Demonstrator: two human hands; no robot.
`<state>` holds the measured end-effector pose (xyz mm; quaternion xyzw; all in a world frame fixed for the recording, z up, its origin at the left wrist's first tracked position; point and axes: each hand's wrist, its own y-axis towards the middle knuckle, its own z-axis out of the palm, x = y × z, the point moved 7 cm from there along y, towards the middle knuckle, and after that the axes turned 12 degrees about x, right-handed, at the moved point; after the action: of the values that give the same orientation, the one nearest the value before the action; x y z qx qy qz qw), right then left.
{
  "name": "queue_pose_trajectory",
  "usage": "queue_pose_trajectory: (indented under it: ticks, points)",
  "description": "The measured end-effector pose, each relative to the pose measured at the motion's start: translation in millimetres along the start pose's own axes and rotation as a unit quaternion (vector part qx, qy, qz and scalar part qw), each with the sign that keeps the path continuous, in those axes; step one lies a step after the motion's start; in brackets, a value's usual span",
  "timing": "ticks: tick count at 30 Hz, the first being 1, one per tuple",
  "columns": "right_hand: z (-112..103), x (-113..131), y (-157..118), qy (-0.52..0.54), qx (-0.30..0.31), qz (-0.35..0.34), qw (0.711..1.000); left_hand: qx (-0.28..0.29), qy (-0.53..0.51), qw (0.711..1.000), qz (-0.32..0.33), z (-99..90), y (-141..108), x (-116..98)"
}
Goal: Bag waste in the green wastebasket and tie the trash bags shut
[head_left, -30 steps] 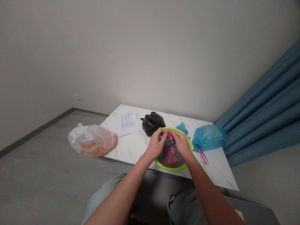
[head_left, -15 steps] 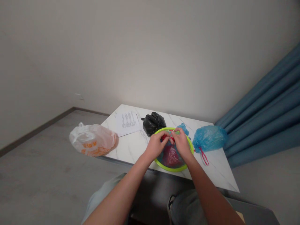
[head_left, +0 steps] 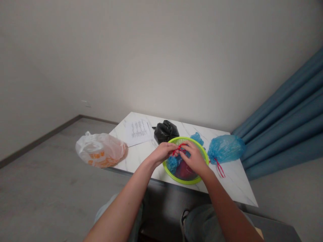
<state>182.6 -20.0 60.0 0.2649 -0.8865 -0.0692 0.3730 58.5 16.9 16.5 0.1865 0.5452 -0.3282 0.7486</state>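
Over a green basket [head_left: 176,178] by the table edge [head_left: 202,192], left hand [head_left: 163,153] and right hand [head_left: 194,158] apparently pinch red cord [head_left: 179,148].

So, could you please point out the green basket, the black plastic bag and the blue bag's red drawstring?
green basket [head_left: 182,182]: head view, on the near rim.
black plastic bag [head_left: 165,132]: head view, on its middle.
red drawstring [head_left: 220,168]: head view, on the hanging loop.

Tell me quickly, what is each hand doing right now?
Left hand: closed, pinching the red string.
Right hand: fingers curled at the same string; whether it grips cannot be told.
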Motion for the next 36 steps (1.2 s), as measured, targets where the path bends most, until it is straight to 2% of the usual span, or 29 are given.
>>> queue_pose_trajectory:
  ticks: [3, 5, 7, 10, 11, 13, 16, 19, 21, 23, 26, 28, 32, 34, 36]
  points:
    - [-1, -3, 0, 0.051, -0.009, 0.011, 0.999, -0.017, -0.023, 1.000, -0.004, -1.9, -2, -1]
    - [-10, -12, -3, 0.077, -0.042, 0.023, 0.996, -0.078, -0.012, 0.997, 0.005, -16.2, -4, -3]
    - [-29, -30, -11, 0.081, -0.121, 0.058, 0.988, -0.182, 0.005, 0.982, 0.047, -41.6, -12, -10]
    - [-64, -67, -36, 0.057, -0.283, 0.157, 0.944, -0.348, 0.025, 0.926, 0.143, -80.2, -34, -29]
    - [-72, -77, -44, 0.049, -0.319, 0.183, 0.929, -0.377, 0.035, 0.911, 0.167, -87.3, -39, -35]
    - [-81, -86, -51, 0.044, -0.358, 0.198, 0.911, -0.391, 0.058, 0.897, 0.198, -90.9, -44, -45]
    - [-83, -75, -50, 0.061, -0.389, 0.168, 0.904, -0.355, 0.073, 0.902, 0.235, -74.1, -42, -55]
    - [-73, -48, -42, 0.086, -0.395, 0.141, 0.903, -0.307, 0.092, 0.908, 0.269, -42.0, -37, -61]
    - [-60, -31, -33, 0.126, -0.356, 0.125, 0.917, -0.272, 0.149, 0.910, 0.276, -16.2, -36, -65]
    - [-45, -17, -24, 0.176, -0.296, 0.116, 0.932, -0.219, 0.257, 0.899, 0.278, 13.3, -35, -69]
    - [-24, -11, -16, 0.248, -0.224, 0.132, 0.933, -0.117, 0.425, 0.856, 0.270, 54.2, -33, -66]
    - [-13, -16, -13, 0.317, -0.192, 0.148, 0.917, -0.099, 0.498, 0.821, 0.261, 67.2, -34, -61]
    - [2, -25, -10, 0.483, -0.156, 0.166, 0.846, -0.146, 0.598, 0.747, 0.251, 73.3, -35, -59]
    - [6, -19, -6, 0.541, -0.130, 0.151, 0.817, -0.157, 0.618, 0.723, 0.265, 77.6, -37, -60]
    - [8, -10, -3, 0.570, -0.101, 0.131, 0.805, -0.148, 0.618, 0.716, 0.289, 85.0, -38, -60]
